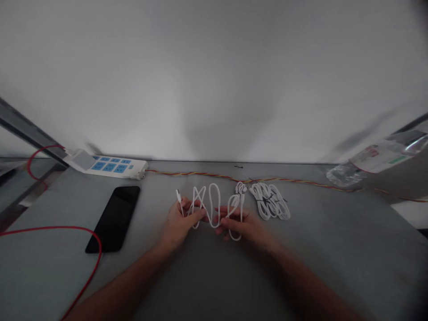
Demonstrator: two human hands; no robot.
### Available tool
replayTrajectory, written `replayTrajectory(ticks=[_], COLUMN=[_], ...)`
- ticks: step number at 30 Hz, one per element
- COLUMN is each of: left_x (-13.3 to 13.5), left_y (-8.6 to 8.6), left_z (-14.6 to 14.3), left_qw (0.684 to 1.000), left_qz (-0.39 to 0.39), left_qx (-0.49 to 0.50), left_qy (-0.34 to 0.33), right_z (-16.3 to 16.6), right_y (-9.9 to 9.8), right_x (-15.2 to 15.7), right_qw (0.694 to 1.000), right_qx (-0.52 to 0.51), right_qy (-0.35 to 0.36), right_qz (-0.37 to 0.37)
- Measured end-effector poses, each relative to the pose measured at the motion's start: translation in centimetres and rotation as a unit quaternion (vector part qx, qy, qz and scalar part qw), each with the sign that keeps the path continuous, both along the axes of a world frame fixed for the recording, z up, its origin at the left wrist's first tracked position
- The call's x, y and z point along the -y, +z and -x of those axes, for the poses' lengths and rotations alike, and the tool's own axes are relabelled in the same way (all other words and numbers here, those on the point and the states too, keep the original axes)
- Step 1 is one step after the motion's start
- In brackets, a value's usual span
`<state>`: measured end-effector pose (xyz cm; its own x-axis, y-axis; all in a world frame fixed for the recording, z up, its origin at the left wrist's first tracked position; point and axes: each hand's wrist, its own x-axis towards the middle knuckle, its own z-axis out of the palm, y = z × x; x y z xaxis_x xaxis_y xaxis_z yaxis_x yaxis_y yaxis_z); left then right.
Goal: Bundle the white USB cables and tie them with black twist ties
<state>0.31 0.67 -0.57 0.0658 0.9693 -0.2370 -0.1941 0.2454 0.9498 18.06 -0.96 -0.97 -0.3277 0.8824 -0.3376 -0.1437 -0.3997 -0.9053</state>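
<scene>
A loose white cable (210,201) loops across the grey table between both hands. My left hand (179,223) pinches the cable near one end, its small plug sticking up above the fingers. My right hand (242,225) is closed on the other stretch of the same cable, with a loop hanging below the fingers. Just right of my right hand lie bundled white cables (270,200) tied with dark twist ties, untouched.
A black phone (115,217) lies face up at the left. A white power strip (105,165) with blue sockets sits by the wall. A red cord (67,232) curves at the left; a twisted red-yellow wire (200,174) runs along the back. Clear plastic bags (377,162) rest far right.
</scene>
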Motion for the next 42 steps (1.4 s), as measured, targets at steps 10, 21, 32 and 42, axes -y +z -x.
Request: replayTrajectory(ticks=[10,21,32,42], left_x=[0.3,-0.5,-1.1,-1.3], left_y=[0.0,0.3,-0.1,-0.1], left_z=[0.0,0.8,1.3,1.5], left_qw=[0.999,0.997,0.997,0.998], left_qz=[-0.022,0.011,0.053,0.041], left_qx=[-0.043,-0.071,-0.041,-0.046], left_qy=[-0.012,-0.010,-0.026,-0.011], right_z=[0.1,-1.6,-2.0,-2.6], right_y=[0.2,0.5,0.3,0.2], right_x=[0.0,-1.3,-1.7,-1.7], right_qw=[0.999,0.976,0.970,0.983], right_qx=[-0.016,0.112,0.142,0.113], right_qy=[0.025,-0.185,-0.187,-0.128], right_qz=[-0.023,-0.028,-0.064,-0.068])
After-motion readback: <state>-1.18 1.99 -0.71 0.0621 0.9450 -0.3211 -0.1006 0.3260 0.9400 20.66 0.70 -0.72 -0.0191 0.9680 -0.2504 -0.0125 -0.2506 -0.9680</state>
